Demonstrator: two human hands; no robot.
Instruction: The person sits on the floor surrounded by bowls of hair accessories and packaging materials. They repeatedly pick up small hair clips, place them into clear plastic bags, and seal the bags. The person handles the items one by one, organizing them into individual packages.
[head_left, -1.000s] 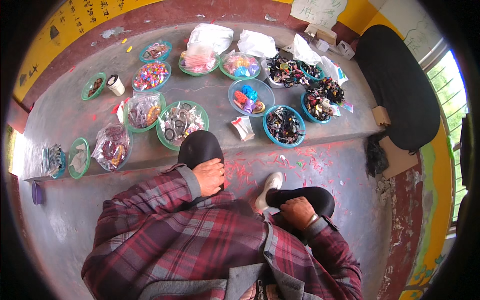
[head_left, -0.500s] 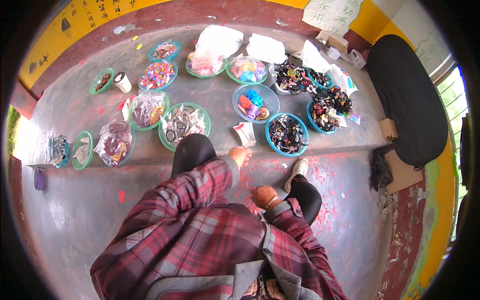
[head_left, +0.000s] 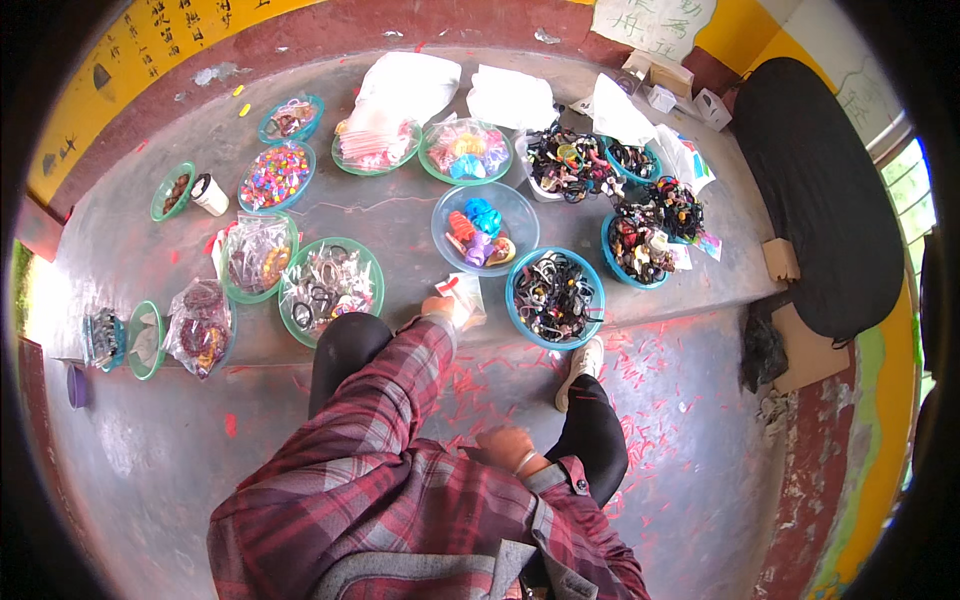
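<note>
My left hand [head_left: 446, 307] is stretched forward to the step's front edge. It touches or overlaps the lower end of a small white packet with a red mark [head_left: 463, 289]; its fingertips are too unclear to show a grip. My right hand [head_left: 503, 446], with a pale band at the wrist, is curled low between my legs. What it holds, if anything, is hidden. Beyond the packet, a clear blue basin [head_left: 446, 215] holds red, blue and purple hair ties. A blue basin of black hair ties [head_left: 513, 300] stands right of the packet.
Left of my left hand, a green basin [head_left: 377, 290] holds bagged dark hair bands. Several more basins and white bags [head_left: 510, 97] stand farther back on the raised concrete step. Red scraps [head_left: 640, 400] litter the floor. A long black padded object [head_left: 820, 200] leans at the right.
My left hand has moved forward to the packet. My right hand has drawn back slightly toward my body. The whole view has shifted a little.
</note>
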